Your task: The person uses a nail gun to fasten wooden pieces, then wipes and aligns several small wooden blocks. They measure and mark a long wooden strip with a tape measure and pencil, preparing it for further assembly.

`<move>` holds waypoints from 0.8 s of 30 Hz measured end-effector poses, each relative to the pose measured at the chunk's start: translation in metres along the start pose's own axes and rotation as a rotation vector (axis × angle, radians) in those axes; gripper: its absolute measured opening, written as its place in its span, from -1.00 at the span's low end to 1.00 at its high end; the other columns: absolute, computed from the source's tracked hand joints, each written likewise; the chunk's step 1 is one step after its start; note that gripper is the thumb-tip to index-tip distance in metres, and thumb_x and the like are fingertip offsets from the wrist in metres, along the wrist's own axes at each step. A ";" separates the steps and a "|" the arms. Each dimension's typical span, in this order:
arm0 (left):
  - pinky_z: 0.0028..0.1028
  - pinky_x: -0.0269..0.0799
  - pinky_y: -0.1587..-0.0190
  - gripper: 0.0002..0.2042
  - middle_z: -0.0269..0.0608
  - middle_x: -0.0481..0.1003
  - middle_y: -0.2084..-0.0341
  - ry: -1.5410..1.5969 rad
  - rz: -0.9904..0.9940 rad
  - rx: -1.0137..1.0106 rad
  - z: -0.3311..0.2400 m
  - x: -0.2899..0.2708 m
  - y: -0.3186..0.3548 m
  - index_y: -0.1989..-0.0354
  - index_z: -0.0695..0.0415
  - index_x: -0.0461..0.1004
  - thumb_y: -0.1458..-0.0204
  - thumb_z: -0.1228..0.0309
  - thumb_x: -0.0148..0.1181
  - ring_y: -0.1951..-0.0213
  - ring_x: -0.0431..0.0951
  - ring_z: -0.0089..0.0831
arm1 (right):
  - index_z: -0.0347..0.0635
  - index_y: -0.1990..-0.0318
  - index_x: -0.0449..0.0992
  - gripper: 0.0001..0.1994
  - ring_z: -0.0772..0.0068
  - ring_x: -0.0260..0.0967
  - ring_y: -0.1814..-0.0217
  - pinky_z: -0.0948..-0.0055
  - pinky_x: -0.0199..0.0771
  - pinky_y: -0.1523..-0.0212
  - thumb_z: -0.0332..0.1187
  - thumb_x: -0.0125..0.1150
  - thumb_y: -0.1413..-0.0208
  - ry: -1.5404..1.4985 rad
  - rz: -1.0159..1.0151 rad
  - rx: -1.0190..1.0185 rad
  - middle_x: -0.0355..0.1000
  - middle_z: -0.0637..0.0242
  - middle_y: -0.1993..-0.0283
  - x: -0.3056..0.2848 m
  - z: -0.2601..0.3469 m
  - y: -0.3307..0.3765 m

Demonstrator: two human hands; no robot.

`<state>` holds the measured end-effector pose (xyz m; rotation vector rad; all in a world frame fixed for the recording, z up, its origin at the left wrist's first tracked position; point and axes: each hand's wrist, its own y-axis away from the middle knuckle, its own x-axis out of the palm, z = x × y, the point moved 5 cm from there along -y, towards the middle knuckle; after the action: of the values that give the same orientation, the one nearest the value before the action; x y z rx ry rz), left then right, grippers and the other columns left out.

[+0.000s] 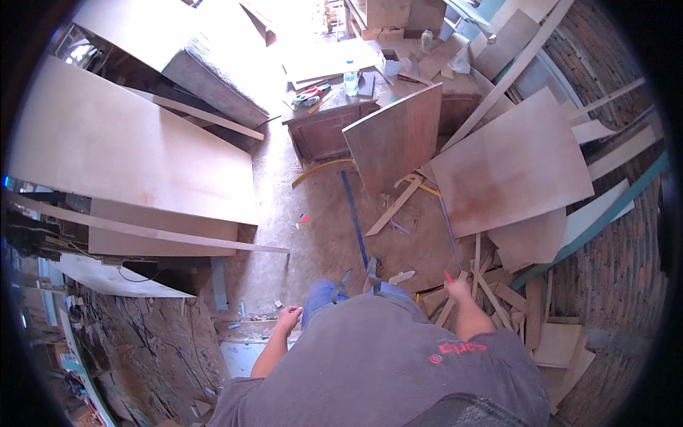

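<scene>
My right hand (pixel 459 290) is closed around a slim red stick-like thing (pixel 448 276), too small to tell if it is a pencil. It hangs at my right side, over loose wood offcuts (pixel 491 292). Beyond it, a large wooden panel (pixel 516 167) leans on other boards. A thin bluish strip (pixel 449 231) runs from the panel's left edge toward this hand. Beside my left thigh, my left hand (pixel 287 318) has its fingers curled together. Anything inside them is hidden. A small white block (pixel 278 304) appears just past it.
Wide pale boards (pixel 142 142) lie at left, with a long batten (pixel 163 233) jutting out. Ahead, an upright board (pixel 397 139) stands against a low wooden bench (pixel 331 124) carrying red-handled pliers (pixel 309 96) and a bottle (pixel 351 78). A blue strip (pixel 353 217) lies on the floor.
</scene>
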<state>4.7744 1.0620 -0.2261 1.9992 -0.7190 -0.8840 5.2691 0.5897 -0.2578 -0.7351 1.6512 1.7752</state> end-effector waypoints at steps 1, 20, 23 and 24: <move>-0.41 0.54 0.24 -0.60 -0.13 0.63 0.21 0.030 -0.014 0.047 -0.013 0.000 -0.002 -0.01 0.30 0.59 -0.16 0.22 0.37 0.26 0.61 -0.41 | -0.23 0.13 0.68 -0.42 -0.14 0.56 -0.07 0.01 0.53 -0.09 0.19 0.19 -0.10 -0.296 0.012 0.012 0.60 -0.13 0.08 -0.044 0.049 -0.022; -0.57 0.37 0.42 -0.63 -0.17 0.62 0.16 0.126 -0.183 0.151 -0.271 -0.095 -0.148 -0.10 0.19 0.54 -0.22 0.23 0.29 0.22 0.65 -0.45 | -0.14 0.13 0.69 -0.61 -0.18 0.56 0.07 -0.02 0.51 0.03 0.00 0.14 -0.26 -0.381 -0.569 -0.337 0.62 -0.03 0.20 -0.386 0.499 -0.192; -0.55 0.38 0.42 -0.65 -0.19 0.62 0.17 0.149 -0.319 0.181 -0.301 -0.095 -0.145 -0.08 0.19 0.55 -0.23 0.23 0.28 0.23 0.64 -0.47 | -0.12 0.13 0.68 -0.63 -0.19 0.55 0.05 -0.06 0.49 0.01 -0.03 0.14 -0.26 -0.376 -0.546 -0.387 0.61 -0.04 0.17 -0.421 0.559 -0.279; -0.51 0.46 0.31 -0.66 -0.20 0.61 0.20 0.178 -0.324 0.117 -0.304 -0.089 -0.141 -0.06 0.22 0.56 -0.22 0.26 0.30 0.23 0.62 -0.47 | -0.13 0.15 0.67 -0.64 -0.20 0.54 0.03 -0.08 0.48 0.00 -0.05 0.13 -0.26 -0.334 -0.545 -0.408 0.60 -0.06 0.14 -0.427 0.579 -0.312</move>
<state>4.9849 1.3344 -0.1884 2.3066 -0.3582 -0.8484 5.7874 1.1579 -0.1062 -0.9021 0.7782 1.7166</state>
